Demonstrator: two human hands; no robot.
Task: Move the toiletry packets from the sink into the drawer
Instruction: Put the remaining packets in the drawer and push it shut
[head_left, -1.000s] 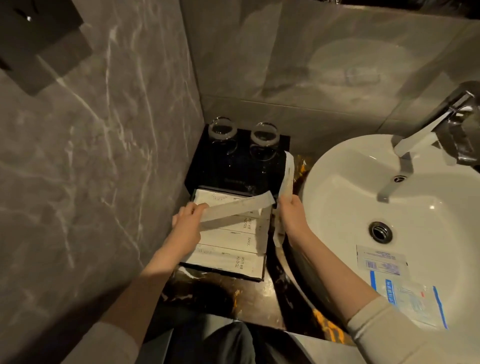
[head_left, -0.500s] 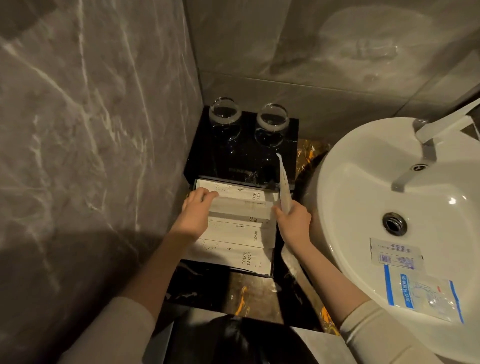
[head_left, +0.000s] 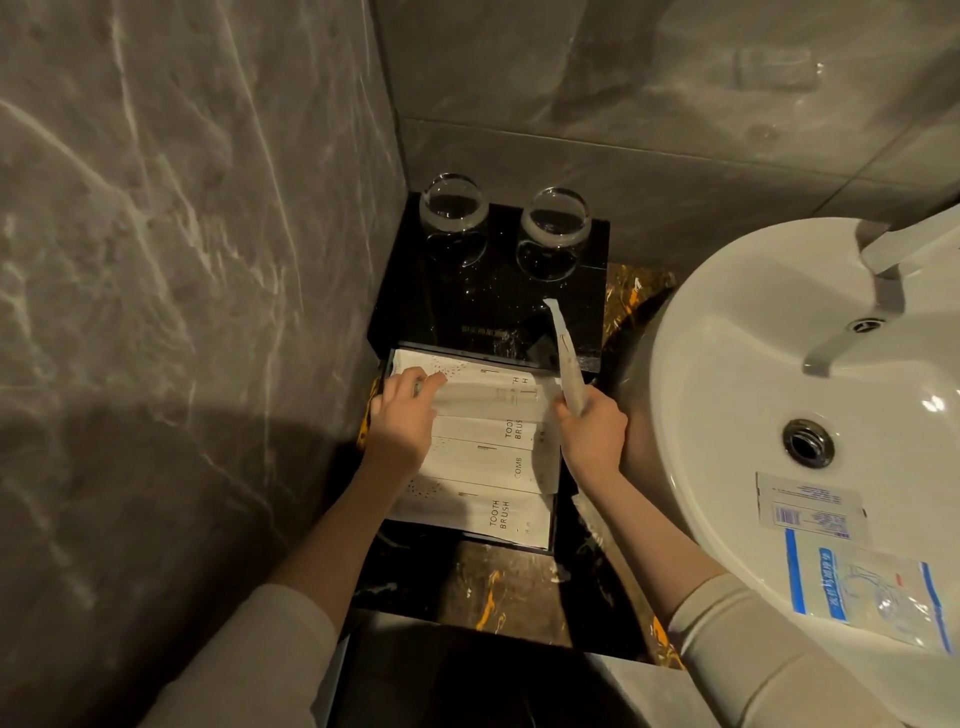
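Observation:
An open black drawer (head_left: 555, 530) on the counter holds several long white packets marked tooth brush and comb (head_left: 483, 462). My left hand (head_left: 405, 426) presses one long white packet (head_left: 493, 399) flat across the top of the pile. My right hand (head_left: 592, 436) grips a second long packet (head_left: 566, 358) that stands upright at the drawer's right edge. In the white sink (head_left: 727, 395) to the right lie a small white sachet (head_left: 810, 509) and a clear packet with blue print (head_left: 872, 592).
Two upturned glasses (head_left: 454, 213) stand on the black box top behind the drawer. Grey marble walls close in on the left and at the back. A chrome tap (head_left: 893, 244) reaches over the basin above its drain (head_left: 808, 442).
My left hand has lowered its packet from mid-air to lie flat on the pile. My right hand still holds the other packet upright. The camera has tilted down and to the left.

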